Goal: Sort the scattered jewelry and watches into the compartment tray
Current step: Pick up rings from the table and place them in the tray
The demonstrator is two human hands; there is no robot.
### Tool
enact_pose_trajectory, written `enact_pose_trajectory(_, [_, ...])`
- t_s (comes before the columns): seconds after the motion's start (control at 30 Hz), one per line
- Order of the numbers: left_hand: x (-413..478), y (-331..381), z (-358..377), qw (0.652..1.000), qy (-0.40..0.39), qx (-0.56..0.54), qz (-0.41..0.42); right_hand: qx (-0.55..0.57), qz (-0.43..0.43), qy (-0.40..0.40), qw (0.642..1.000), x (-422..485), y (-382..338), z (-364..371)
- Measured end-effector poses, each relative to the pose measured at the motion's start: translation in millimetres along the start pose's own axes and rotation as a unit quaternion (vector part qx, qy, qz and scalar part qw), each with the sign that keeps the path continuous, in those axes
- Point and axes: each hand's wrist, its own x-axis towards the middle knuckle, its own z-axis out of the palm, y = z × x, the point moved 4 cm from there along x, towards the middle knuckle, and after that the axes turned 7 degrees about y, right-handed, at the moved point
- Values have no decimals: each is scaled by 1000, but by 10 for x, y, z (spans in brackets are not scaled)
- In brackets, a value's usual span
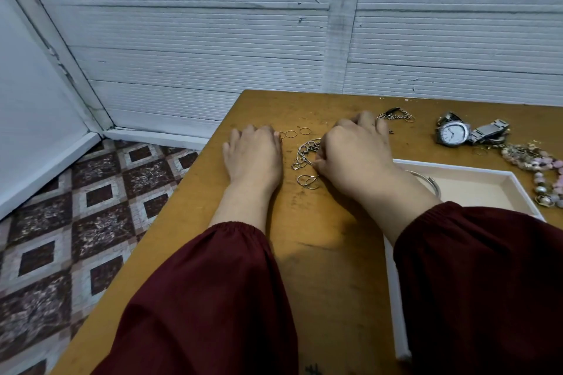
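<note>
Two hands are down on the table [304, 253]. My left hand [253, 152] lies palm down at the left, its fingertips out of sight beside a few small rings [291, 133]. I cannot tell whether it pinches one or only rests.

Right of it is the tangle [306, 155] of thin chain and hoops. My right hand [356, 152] is curled over its right edge, thumb and forefinger nipping a strand. Loose hoops [308, 181] lie just on the near side of the tangle.

If I lift now, I judge the whole knot will rise together, drag those hoops, and shed pieces toward the table's left edge, which is close, with floor below. A hard pull could also tighten the knot or kink the chain.

Farther right lie a bracelet [396, 116], the watches [452, 134] and beads [536, 161], all outside the tray [451, 166]. My right sleeve [472, 268] covers much of the tray and could snag or shove it. Its compartments are hidden.
</note>
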Motion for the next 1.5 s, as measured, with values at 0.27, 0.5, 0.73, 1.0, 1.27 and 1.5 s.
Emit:
enact_pose_trajectory(0.27, [-1,-14,3,1000,3,-9,-6,-21,-13,-35,999,-18,-47,28])
enact_pose_trajectory(0.5, [2,-20,0,1000,10,-14,-9,-5,-16,-45,999,-38,-27,50])
enact_pose_trajectory(0.73, [-26,-39,-15,999,18,-24,-24,41,17,-46,998,-27,73,15])
enact_pose_trajectory(1.0, [-136,-57,-138,992,56,-106,-45,143,62,7,988,-45,107,-245])
enact_pose_trajectory(1.27, [-483,86,-428,973,116,-198,-31,164,69,82,981,-199,201,-602])
enact_pose_trajectory(1.5, [-879,111,-504,956,125,-258,-58,257,100,133,952,-401,310,-928])
